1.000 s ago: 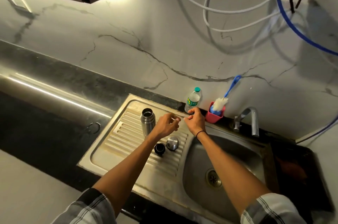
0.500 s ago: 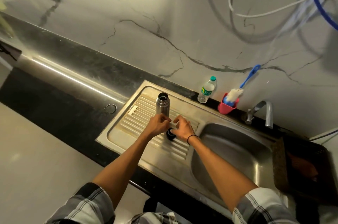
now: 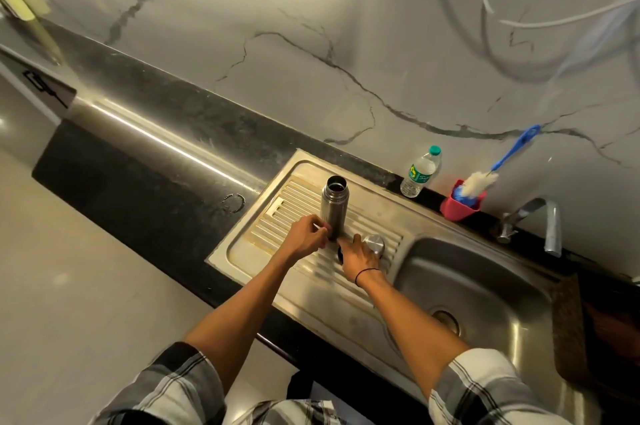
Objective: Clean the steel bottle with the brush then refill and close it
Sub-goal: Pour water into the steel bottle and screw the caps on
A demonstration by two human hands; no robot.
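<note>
The steel bottle stands upright and uncapped on the ribbed drainboard. My left hand is at the bottle's base with its fingers bunched, fingertips touching the steel. Just right of it, my right hand lies over the black inner stopper, of which only an edge shows. The steel cap sits on the drainboard beside my right fingers. The blue-handled brush stands in a pink holder at the wall.
A plastic water bottle stands against the marble wall, left of the pink holder. The tap hangs over the sink basin at the right. Dark counter runs to the left, and hoses hang at the upper right.
Both hands came back from the plastic bottle at the wall to the drainboard. My left hand has since shifted to the steel bottle's base; my right stays on the stopper.
</note>
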